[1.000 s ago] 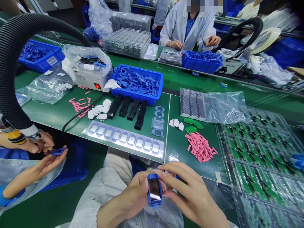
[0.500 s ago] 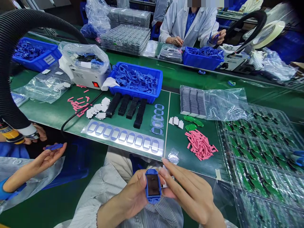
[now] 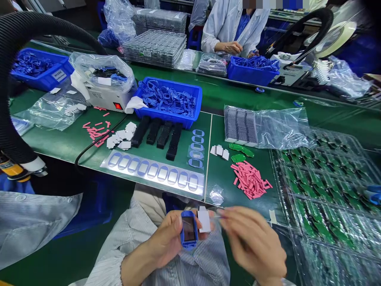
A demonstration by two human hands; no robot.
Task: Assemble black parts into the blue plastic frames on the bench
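Observation:
My left hand (image 3: 166, 238) is closed around a blue watch-like case (image 3: 189, 230) with a dark rectangular screen facing up. A small white rectangular piece (image 3: 204, 219) shows just right of the case, by my left fingertips. To the right of it is my right hand (image 3: 253, 238), smeared by motion, its thumb and fingers pinched together. Something thin and pale seems to be at those fingertips, too blurred to name. On the table edge beyond lies a strip of blue oval frames (image 3: 153, 171), and a crumpled piece of clear film (image 3: 216, 194) is near my right hand.
Pink strips (image 3: 251, 179), white pieces (image 3: 219, 151) and green boards (image 3: 238, 158) lie on the table. Black straps (image 3: 174, 141) are before a blue bin (image 3: 198, 103) of blue parts. Trays of green boards (image 3: 309, 202) stand right; a black hose (image 3: 12, 91) arches left. A co-worker (image 3: 235, 31) sits opposite.
My right hand has moved right, away from the blue case, and the white piece beside the case now shows more fully. The neighbour's hands at the left have gone out of sight.

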